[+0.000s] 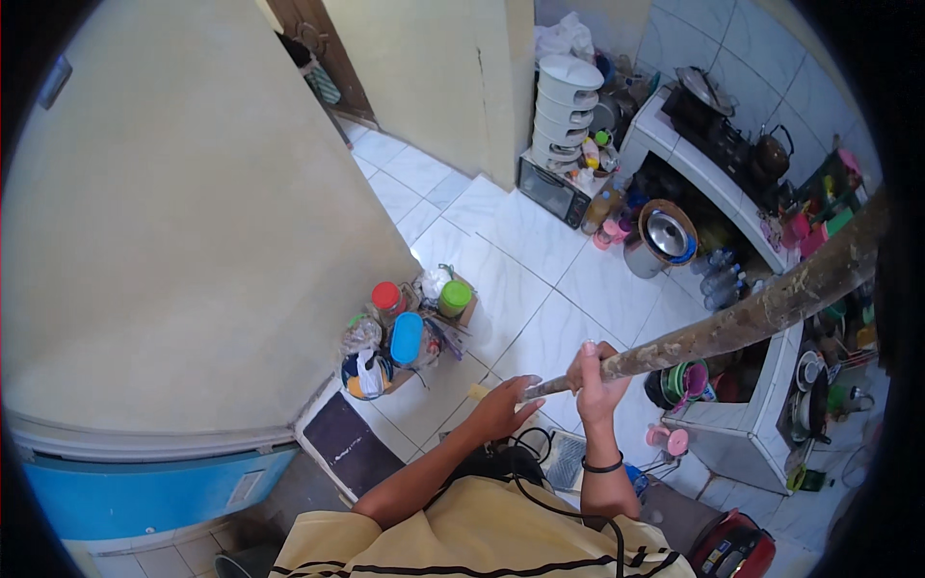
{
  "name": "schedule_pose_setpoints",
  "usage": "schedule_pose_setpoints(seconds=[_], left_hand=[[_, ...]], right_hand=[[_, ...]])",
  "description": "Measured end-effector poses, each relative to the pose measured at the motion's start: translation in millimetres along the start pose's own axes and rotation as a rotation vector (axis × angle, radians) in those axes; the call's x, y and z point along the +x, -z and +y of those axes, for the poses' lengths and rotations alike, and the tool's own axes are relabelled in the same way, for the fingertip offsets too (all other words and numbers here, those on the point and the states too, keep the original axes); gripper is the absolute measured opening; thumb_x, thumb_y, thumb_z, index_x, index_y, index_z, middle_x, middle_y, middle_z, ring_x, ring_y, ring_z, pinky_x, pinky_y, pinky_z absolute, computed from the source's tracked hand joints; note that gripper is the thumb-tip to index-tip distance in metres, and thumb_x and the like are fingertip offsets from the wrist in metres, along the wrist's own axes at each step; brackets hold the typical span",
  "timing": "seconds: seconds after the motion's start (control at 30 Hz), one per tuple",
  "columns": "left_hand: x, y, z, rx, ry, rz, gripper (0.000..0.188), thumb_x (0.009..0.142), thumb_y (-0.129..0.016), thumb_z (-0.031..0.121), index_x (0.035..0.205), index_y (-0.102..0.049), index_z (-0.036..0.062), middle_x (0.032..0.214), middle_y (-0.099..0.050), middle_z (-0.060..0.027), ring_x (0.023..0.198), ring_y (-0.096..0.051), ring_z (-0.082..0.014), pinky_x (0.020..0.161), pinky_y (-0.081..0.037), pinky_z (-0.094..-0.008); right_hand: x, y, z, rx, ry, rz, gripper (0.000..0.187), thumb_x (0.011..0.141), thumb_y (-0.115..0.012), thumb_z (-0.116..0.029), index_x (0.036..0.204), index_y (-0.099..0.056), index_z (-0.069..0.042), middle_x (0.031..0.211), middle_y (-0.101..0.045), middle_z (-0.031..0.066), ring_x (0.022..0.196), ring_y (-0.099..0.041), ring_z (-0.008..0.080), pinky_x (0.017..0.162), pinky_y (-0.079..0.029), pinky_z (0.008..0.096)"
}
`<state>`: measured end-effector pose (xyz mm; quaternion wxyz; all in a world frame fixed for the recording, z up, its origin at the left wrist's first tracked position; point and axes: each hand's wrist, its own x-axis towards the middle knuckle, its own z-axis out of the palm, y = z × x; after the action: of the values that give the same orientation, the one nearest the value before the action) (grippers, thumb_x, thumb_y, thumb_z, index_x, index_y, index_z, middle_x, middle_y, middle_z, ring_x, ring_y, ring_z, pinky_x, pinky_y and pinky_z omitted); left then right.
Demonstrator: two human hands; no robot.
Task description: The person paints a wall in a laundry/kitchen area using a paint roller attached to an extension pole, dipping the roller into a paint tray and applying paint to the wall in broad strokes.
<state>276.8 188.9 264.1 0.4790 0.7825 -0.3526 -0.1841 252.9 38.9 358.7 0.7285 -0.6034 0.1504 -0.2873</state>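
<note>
A long wooden pole (740, 314), brown with pale, blotchy patches, slants across in front of me. It looks thick at the far right and tapers to a thin end near my body. My right hand (598, 383) is wrapped round the pole a little way up from that thin end, thumb pointing upward. My left hand (501, 409) closes on the thin end itself, its fingertips around the tip. A dark band circles my right wrist, and a black cable (568, 513) hangs down over my yellow shirt. The pole's far end is cut off by the picture's dark rim.
On the tiled floor ahead stands a box of jars with a blue-lidded container (407, 337). At right are a tiled counter (732, 193) with a kettle (771, 154), a bin (659, 238), bottles and basins. A red appliance (734, 545) sits at lower right; a wall (202, 212) fills the left.
</note>
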Motion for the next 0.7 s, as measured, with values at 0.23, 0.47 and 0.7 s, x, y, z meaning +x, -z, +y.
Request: schedule_pose_setpoints(seconds=[0.23,0.47,0.7], left_hand=[[-24.5,22.7,-55.8,0.01,0.145,-0.048,0.035,0.087,-0.062,0.016,0.116,-0.054,-0.001,0.114,-0.061,-0.019,0.103,-0.061,-0.0309,0.086,-0.048,-0.038],[-35.6,49.1,-67.6,-0.136,0.3,-0.092,0.032,0.091,-0.058,0.019,0.117,-0.053,-0.0006,0.108,-0.064,-0.0174,0.101,-0.063,-0.0257,0.084,-0.05,-0.0354],[-27.3,55.7,-76.6,-0.159,0.327,-0.172,0.035,0.093,-0.056,0.021,0.12,-0.051,-0.0006,0.107,-0.065,-0.0159,0.102,-0.062,-0.023,0.089,-0.048,-0.0343]], right_hand=[[-7.6,35.4,-13.8,-0.04,0.033,0.326,0.035,0.09,-0.059,-0.008,0.06,-0.041,-0.009,0.05,-0.04,-0.0046,0.039,-0.035,0.0029,0.037,-0.024,0.0218],[-22.0,96.1,-43.0,-0.172,0.138,0.56,0.038,0.091,-0.06,-0.016,0.059,-0.042,-0.008,0.049,-0.039,-0.0042,0.04,-0.036,0.0044,0.038,-0.027,0.0221],[-52.5,143.4,-47.4,-0.356,0.2,0.837,0.042,0.093,-0.06,-0.028,0.06,-0.045,-0.006,0.049,-0.042,-0.0009,0.041,-0.039,0.007,0.039,-0.031,0.0238]])
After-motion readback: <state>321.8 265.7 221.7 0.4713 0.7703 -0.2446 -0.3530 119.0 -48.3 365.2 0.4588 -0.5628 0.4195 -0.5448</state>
